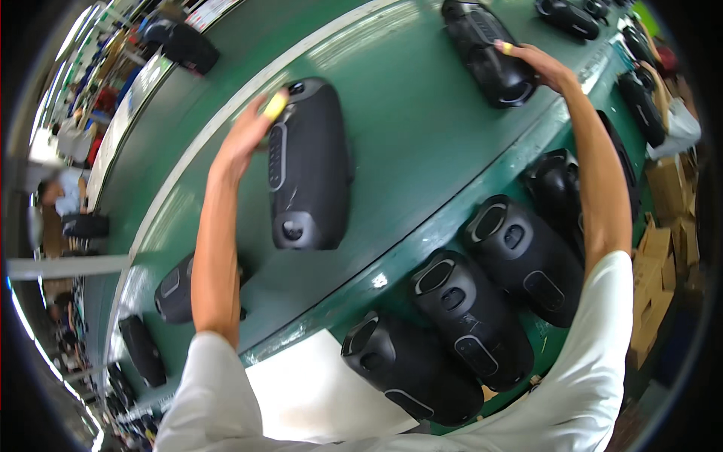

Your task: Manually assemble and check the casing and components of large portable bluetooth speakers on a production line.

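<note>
My left hand (248,135) grips a large black portable speaker (320,162) near its far end, the thumb in a yellow finger cover on its edge and the other fingers partly behind it. An oval button panel on that speaker faces left. Farther off to the right, my right hand (538,64) is closed on the side of a second black portable speaker (482,53). Its thumb, also with a yellow cover, presses on top; the other fingers are hidden. This speaker rests on the green conveyor belt (403,128).
Several black speakers (471,316) stand close together on the green bench nearest me, beside a white sheet (320,392). Another speaker (177,290) lies behind my left forearm. Cardboard boxes (655,279) are stacked at the right. A co-worker's arm (663,98) reaches to a speaker there.
</note>
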Available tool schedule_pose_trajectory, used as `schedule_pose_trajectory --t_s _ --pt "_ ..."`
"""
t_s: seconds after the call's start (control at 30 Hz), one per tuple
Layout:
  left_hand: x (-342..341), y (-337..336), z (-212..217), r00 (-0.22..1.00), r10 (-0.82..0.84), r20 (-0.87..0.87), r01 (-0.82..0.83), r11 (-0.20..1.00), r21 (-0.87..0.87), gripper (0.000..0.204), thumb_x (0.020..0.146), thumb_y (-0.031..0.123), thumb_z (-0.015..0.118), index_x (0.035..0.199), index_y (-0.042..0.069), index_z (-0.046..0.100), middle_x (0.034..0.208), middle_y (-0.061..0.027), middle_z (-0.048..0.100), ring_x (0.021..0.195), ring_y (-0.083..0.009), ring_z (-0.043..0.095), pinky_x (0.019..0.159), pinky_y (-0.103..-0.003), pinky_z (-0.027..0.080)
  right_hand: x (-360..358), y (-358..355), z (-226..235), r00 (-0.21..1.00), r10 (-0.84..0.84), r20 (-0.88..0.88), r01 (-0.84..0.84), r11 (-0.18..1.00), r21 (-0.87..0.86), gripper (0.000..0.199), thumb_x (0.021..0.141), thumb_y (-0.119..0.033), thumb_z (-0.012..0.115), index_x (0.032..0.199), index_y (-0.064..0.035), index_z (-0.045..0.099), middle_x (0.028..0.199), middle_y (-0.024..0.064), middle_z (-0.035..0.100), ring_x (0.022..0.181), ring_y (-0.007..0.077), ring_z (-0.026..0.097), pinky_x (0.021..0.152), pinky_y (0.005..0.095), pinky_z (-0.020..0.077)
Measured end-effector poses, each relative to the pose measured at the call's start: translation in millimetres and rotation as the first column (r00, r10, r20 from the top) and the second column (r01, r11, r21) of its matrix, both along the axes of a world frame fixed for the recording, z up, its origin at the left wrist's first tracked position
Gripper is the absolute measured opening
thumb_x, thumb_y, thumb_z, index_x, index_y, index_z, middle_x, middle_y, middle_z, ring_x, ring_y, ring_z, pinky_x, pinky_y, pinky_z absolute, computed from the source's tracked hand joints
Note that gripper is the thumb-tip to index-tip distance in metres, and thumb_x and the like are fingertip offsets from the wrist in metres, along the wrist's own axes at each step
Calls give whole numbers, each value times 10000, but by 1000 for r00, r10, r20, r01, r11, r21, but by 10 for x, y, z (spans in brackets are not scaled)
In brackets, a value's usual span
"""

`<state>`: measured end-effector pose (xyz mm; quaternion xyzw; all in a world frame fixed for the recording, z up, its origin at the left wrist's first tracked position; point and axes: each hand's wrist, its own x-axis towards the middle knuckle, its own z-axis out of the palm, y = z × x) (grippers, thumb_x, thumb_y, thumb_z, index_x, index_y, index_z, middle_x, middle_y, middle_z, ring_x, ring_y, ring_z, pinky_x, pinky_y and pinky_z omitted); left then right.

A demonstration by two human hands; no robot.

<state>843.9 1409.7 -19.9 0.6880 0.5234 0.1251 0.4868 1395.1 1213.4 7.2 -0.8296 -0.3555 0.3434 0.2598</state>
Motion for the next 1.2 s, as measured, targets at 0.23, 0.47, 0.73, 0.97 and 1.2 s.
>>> schedule_pose_trajectory --t_s 0.23,0.47,0.73,0.97,1.2 --pt "-443 -1266 37 933 191 304 -57 915 -399 1047 951 464 848 1705 -12 299 1591 -218 555 1432 -301 586 1149 -404 510 122 -82 -123 926 28 -377 30 988 149 1157 828 -590 910 1701 -175 274 1552 180 546 1339 370 637 994 681 579" --pt "-347 -1409 126 928 144 345 9 915 -404 1415 790 318 990 1750 28 -8 1662 -276 443 1520 -366 491 1269 -448 382 -102 -123 -183 922 -141 -360 210 965 160 1302 830 -537 928 1745 -147 88 1612 203 482 1362 390 614 1003 748 532" --pt "-345 -1570 84 931 196 309 -58 913 -404 1536 721 299 1040 1749 63 -78 1632 -256 482 1487 -357 528 1250 -445 410 -469 46 -145 931 -180 -317 248 950 191 1378 747 -530 984 1710 -100 98 1533 245 513 1284 396 660 961 715 566" --pt "27 -1745 24 853 241 463 -52 922 -384 1524 732 228 1026 1745 68 -101 1658 -241 443 1489 -356 526 1239 -445 428 -90 -42 -364 851 -182 -492 355 890 285 1420 749 -408 997 1712 -29 25 1480 261 545 1176 364 717 866 626 634" --pt "-157 -1785 -43 742 356 568 -83 889 -449 1485 739 101 986 1742 105 -109 1614 -231 498 1416 -350 604 1186 -460 501 -759 -48 -25 542 -158 -826 484 862 153 620 906 -509 856 1358 -125 675 1261 76 762 1109 280 735 954 606 568"
